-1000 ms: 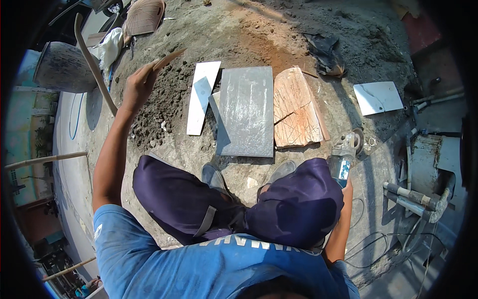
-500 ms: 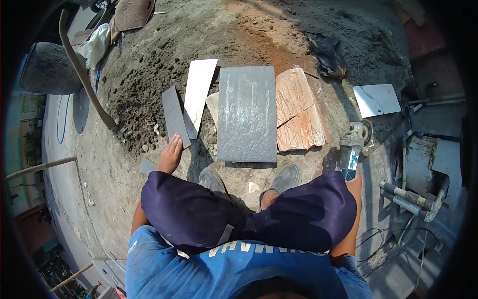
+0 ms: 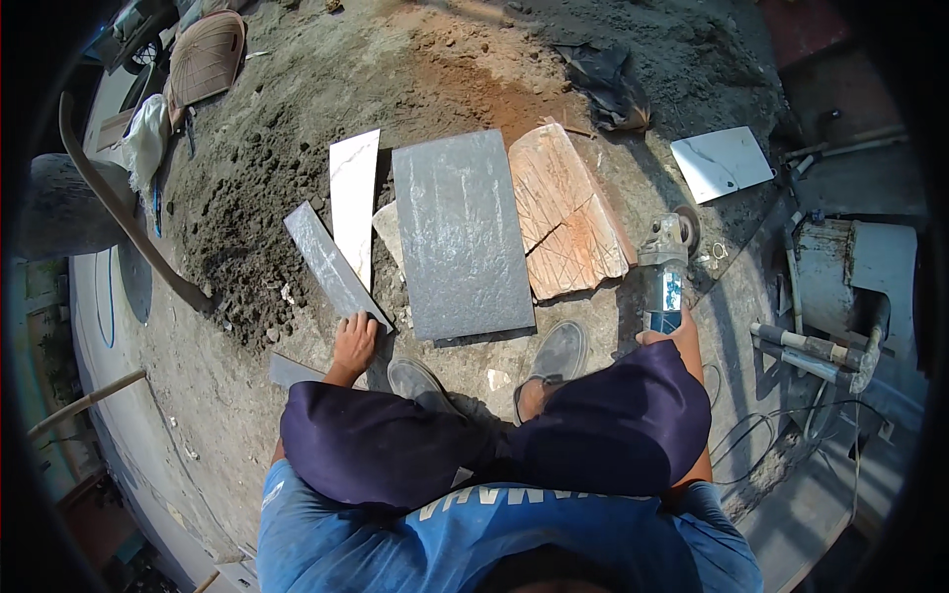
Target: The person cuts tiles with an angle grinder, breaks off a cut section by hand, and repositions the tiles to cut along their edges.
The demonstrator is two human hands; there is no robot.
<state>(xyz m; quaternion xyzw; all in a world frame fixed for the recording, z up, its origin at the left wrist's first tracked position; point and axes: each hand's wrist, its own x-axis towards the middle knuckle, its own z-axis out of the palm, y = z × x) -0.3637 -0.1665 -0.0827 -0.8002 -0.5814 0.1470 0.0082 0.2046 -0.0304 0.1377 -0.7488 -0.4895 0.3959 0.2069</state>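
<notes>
Dusty ground (image 3: 217, 395) spreads under everything, with a heap of dark, crumbly soil (image 3: 247, 237) at the left. The large grey tile (image 3: 463, 237) lies ahead of the person's feet, its long side running away from them. Just to its right is a scored orange slab (image 3: 568, 217) with a dark split; farther right, well apart, lies a white tile (image 3: 724, 163). A tapering white piece (image 3: 354, 198) lies left of the large tile, and the narrow grey strip (image 3: 331, 257) slants beside it at the soil's edge.

The angle grinder (image 3: 663, 287) points forward, its body clasped by the right hand (image 3: 682, 331). The left hand (image 3: 354, 343) has its fingers on the strip's near end; the thumb is hard to make out, so I cannot tell whether it pinches or merely rests there.

The step in hand appears to be positioning the strip, grinder at the ready. As I judge it, the next move calls for steadying that strip, fingers clear of the disc.
</notes>
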